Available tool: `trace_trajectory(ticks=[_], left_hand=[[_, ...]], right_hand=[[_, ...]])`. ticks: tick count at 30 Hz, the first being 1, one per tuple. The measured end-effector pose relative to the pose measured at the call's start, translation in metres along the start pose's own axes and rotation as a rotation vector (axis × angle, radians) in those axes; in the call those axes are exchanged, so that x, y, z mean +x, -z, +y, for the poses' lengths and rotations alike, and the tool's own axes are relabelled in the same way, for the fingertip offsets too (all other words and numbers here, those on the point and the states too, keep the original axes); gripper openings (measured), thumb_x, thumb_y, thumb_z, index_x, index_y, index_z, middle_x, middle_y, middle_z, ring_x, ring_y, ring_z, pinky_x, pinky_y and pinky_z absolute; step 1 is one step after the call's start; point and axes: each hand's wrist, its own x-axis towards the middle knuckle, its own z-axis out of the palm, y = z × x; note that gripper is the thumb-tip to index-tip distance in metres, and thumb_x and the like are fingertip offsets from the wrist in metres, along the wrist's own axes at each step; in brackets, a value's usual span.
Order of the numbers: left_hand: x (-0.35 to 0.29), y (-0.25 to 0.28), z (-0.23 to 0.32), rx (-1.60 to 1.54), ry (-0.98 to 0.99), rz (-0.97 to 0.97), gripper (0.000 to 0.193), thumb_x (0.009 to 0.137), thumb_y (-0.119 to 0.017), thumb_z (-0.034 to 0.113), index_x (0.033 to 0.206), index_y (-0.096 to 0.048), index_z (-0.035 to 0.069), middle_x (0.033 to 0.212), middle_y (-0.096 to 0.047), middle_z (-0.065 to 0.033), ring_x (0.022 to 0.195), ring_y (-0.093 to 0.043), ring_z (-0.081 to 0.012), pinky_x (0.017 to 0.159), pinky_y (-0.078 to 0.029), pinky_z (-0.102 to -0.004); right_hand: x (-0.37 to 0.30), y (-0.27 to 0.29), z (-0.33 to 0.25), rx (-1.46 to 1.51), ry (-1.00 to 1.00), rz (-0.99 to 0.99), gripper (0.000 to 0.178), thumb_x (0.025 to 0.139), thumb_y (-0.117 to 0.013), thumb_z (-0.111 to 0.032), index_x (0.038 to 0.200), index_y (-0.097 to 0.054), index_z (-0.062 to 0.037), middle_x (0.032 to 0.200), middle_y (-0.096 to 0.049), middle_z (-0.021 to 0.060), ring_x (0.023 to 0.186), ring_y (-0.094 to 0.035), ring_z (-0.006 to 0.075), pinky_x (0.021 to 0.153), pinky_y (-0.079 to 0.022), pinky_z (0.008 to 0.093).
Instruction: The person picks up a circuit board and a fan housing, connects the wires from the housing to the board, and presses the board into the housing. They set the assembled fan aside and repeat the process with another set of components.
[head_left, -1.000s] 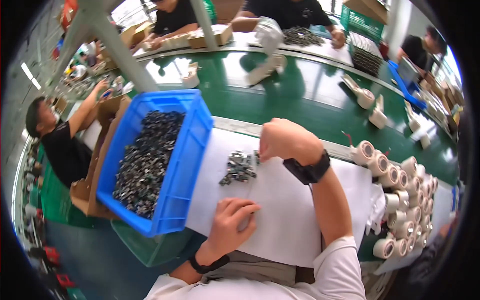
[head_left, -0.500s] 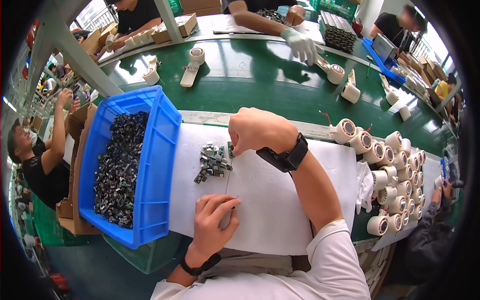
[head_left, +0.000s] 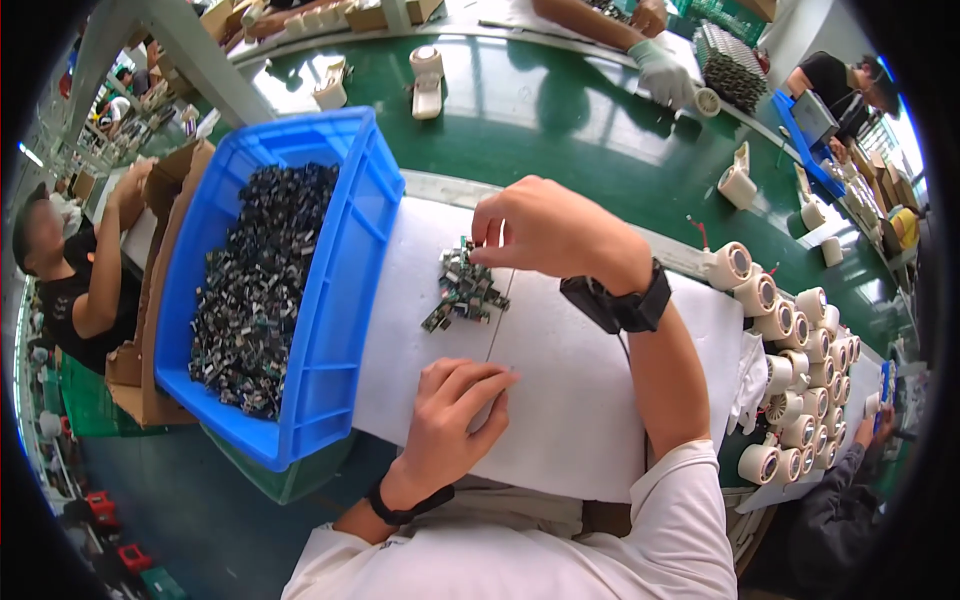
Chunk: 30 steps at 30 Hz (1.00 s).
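My right hand [head_left: 550,228] reaches to the far edge of a small pile of green circuit boards [head_left: 470,288] on the white foam sheet [head_left: 560,400]. Its thumb and fingertips close on a small circuit board [head_left: 467,246] at the top of the pile; the fingers partly hide it. Nearer to me, my left hand [head_left: 455,412] is just above the sheet, with its fingers curled and thumb and forefinger close together. A tiny dark speck shows at its fingertips, too small to name. To the left stands a blue bin [head_left: 342,290] heaped with similar small boards [head_left: 262,300].
Many cream round fan units [head_left: 800,375] stand at the right, beside a white glove [head_left: 747,385]. Beyond the sheet runs a green conveyor belt [head_left: 540,120] carrying more units. Across it, a person's gloved hand [head_left: 662,75] reaches over. A cardboard box [head_left: 150,320] adjoins the bin.
The whole view has shifted, so bin and pile appear farther right. My right hand has brought its board against the pile, and its fingers are less tightly curled. My left hand keeps its pose.
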Motion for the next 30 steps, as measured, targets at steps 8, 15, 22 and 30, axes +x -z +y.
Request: trace_trajectory(ticks=[8,15,22,30], left_hand=[[0.005,0.002,-0.005,-0.079,0.028,0.016,0.026,0.082,-0.072,-0.007,0.104,-0.076,0.007,0.1,-0.069,-0.0071,0.097,-0.06,-0.0273,0.085,-0.05,-0.0379],[-0.002,0.006,-0.001,-0.112,0.137,0.089,0.027,0.086,-0.074,-0.003,0.109,-0.076,0.01,0.087,-0.06,-0.0051,0.086,-0.056,-0.0217,0.075,-0.046,-0.0331],[-0.005,0.015,-0.008,-0.287,0.234,0.105,0.03,0.088,-0.075,-0.003,0.115,-0.076,0.01,0.081,-0.057,-0.0038,0.067,-0.051,-0.0149,0.057,-0.041,-0.0272],[-0.004,0.02,-0.007,-0.468,0.163,0.152,0.03,0.088,-0.073,-0.006,0.115,-0.076,0.007,0.08,-0.062,-0.0041,0.06,-0.052,-0.0123,0.053,-0.041,-0.0254]], right_hand=[[0.002,0.019,0.021,0.015,-0.131,0.123,0.022,0.091,-0.074,-0.023,0.096,-0.074,-0.0013,0.083,-0.074,0.0121,0.075,-0.071,0.0244,0.07,-0.057,0.0339],[-0.006,0.056,0.153,-0.165,-0.424,0.45,0.038,0.086,-0.075,-0.035,0.107,-0.076,-0.0034,0.096,-0.076,0.0144,0.086,-0.073,0.0276,0.082,-0.057,0.0362],[-0.076,0.113,0.224,-0.742,-1.19,0.543,0.067,0.083,-0.074,-0.053,0.133,-0.062,-0.01,0.128,-0.065,0.0198,0.124,-0.061,0.0364,0.099,-0.052,0.0508],[-0.129,0.137,0.196,-0.182,-1.278,0.261,0.087,0.075,-0.079,-0.066,0.126,-0.061,0.0026,0.11,-0.071,0.0172,0.095,-0.074,0.0261,0.077,-0.06,0.0327]])
